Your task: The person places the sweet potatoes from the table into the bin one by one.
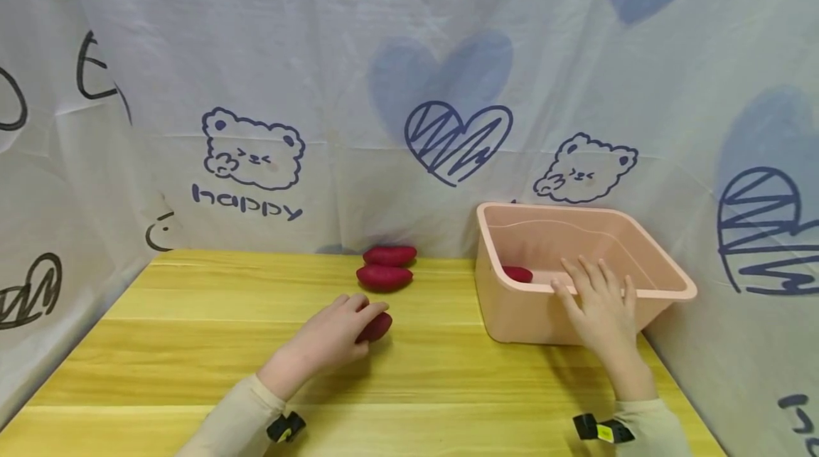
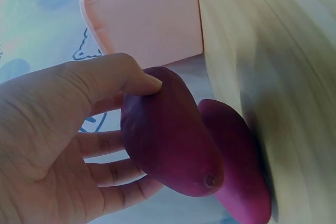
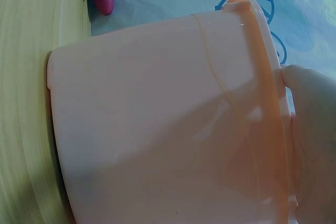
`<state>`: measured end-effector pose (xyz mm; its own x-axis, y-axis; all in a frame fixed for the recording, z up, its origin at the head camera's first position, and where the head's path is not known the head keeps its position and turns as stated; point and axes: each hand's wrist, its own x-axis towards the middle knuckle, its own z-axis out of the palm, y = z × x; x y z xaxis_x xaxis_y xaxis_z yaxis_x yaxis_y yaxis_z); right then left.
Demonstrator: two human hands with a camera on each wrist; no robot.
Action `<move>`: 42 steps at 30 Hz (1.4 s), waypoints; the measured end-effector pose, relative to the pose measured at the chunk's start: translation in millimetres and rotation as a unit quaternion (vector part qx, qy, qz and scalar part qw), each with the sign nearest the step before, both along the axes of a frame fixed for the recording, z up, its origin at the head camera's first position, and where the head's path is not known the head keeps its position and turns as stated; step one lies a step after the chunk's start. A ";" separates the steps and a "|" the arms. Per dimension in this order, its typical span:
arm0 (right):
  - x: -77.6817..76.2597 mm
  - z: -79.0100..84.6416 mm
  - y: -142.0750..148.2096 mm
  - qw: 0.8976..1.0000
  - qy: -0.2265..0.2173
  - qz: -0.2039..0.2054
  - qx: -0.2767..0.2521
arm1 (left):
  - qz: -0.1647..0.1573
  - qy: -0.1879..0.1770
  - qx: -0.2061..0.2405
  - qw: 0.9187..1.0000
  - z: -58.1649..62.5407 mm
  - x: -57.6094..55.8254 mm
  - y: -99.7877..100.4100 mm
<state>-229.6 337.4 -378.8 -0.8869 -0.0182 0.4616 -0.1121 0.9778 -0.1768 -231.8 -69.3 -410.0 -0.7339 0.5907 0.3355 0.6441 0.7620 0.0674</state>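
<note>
Wooden table [image 1: 192,343] in the head view, left hand [image 1: 333,340] curled over a purple sweet potato [image 1: 376,328], right hand [image 1: 601,308] resting straight-fingered on the pink bin [image 1: 512,315] rim, left wrist view, thumb and fingers [image 2: 113,142] gripping the sweet potato [image 2: 168,135], right wrist view, thumb [image 3: 312,129] against the bin [image 3: 157,129] rim.

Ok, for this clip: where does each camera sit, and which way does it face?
Head: worn on the head, looking forward and down at the wooden table; both forearms, the left hand and right hand show.
Left wrist: on the left wrist, looking along the palm at the purple sweet potato in that hand's grip; thumb and fingers show.
Right wrist: beside the pink bin, facing its outer wall; part of the hand at the rim shows.
Shared: both wrist views show the bin.
</note>
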 end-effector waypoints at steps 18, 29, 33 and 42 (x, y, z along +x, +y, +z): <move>0.6 1.1 -0.6 1.000 -0.004 -0.003 0.003 | -0.030 0.032 0.004 0.999 29.7 -14.8 30.1; 0.9 2.2 -1.2 1.000 0.003 0.002 0.004 | -0.031 0.033 0.025 0.999 58.6 -22.4 52.8; 0.4 2.0 -0.8 1.000 0.004 0.001 0.003 | -0.033 0.035 0.028 0.998 68.2 -25.7 62.8; -0.7 1.6 -0.1 1.000 0.002 0.000 0.005 | -0.040 0.014 0.047 0.998 89.7 -31.9 86.9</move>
<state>-230.2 337.3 -377.2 -0.8846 -0.0225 0.4658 -0.1127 0.9795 -0.1669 -263.6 17.6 -320.4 -0.6749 0.6122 0.4119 0.7053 0.6993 0.1162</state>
